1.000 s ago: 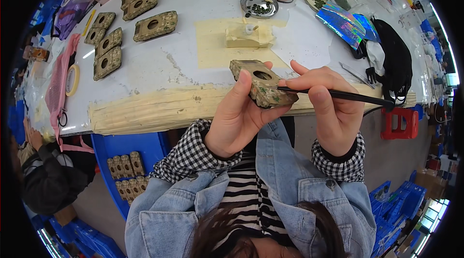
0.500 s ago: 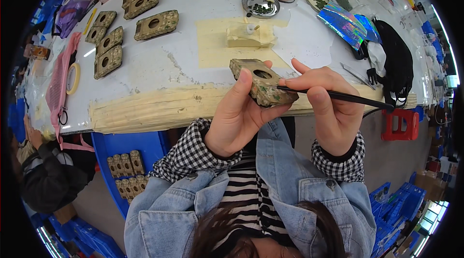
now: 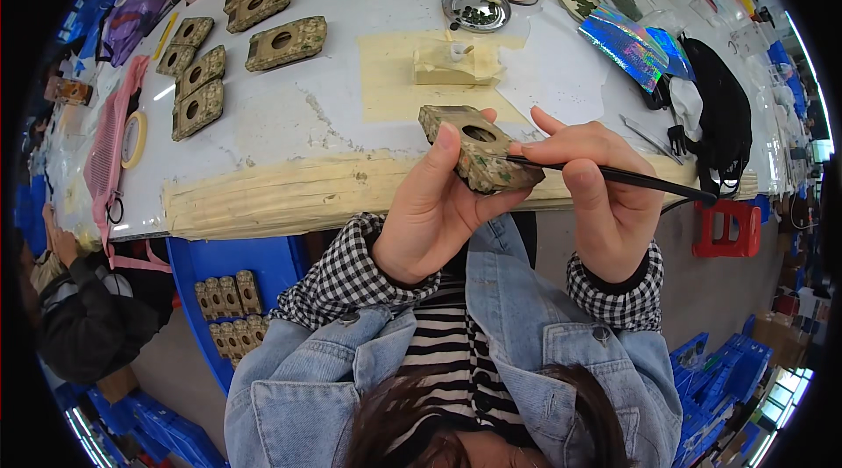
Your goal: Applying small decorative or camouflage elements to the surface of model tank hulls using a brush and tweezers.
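Camouflage piece [image 3: 485,155] pinched in left hand [image 3: 423,224]; right hand [image 3: 611,218] just beside, pinching black tool [image 3: 653,180] (tip at piece).

My left hand [image 3: 430,205] cups in a grip, palm turned inward, thumb [image 3: 441,148] pointing up and away from me, fingers [image 3: 507,202] curled round underneath; my right hand [image 3: 610,183], close beside it, pinches, index finger [image 3: 548,150] reaching leftward, thumb bent near it, another finger raised beyond; both sleeved forearms [image 3: 346,271] slant upward, wrists well apart
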Tool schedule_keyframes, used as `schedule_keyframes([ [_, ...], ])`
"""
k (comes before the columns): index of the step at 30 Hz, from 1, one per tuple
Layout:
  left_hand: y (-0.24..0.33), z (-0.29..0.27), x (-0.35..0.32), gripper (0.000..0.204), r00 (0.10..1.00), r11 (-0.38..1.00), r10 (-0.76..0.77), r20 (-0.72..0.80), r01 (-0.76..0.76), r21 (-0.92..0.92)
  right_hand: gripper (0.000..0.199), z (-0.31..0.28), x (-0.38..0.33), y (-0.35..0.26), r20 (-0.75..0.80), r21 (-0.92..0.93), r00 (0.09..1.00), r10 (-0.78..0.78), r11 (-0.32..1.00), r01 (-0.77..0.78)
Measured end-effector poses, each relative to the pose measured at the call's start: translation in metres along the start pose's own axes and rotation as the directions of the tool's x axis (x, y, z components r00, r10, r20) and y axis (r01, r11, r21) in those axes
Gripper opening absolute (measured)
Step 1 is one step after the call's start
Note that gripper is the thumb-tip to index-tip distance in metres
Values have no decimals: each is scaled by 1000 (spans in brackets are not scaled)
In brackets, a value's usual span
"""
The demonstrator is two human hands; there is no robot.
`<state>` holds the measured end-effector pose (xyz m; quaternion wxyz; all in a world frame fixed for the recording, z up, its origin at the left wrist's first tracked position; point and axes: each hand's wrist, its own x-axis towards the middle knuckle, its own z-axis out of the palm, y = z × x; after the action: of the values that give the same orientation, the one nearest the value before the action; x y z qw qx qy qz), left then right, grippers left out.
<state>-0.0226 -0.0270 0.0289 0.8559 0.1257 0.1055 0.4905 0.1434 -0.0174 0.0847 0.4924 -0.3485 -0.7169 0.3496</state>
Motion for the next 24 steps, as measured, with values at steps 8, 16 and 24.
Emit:
schedule_keyframes([
  [8,0,0,0,46,1000,1000,3,-4,-3,-5,16,1,0,0,-6,5,1000,4,1000,-4],
  [16,0,-1,0,48,1000,1000,8,-15,-7,21,16,1,0,1,-9,-5,1000,4,1000,-5],
  [24,-1,-1,1,48,1000,999,20,-22,-19,25,15,2,0,3,-3,-17,1000,-14,1000,14],
])
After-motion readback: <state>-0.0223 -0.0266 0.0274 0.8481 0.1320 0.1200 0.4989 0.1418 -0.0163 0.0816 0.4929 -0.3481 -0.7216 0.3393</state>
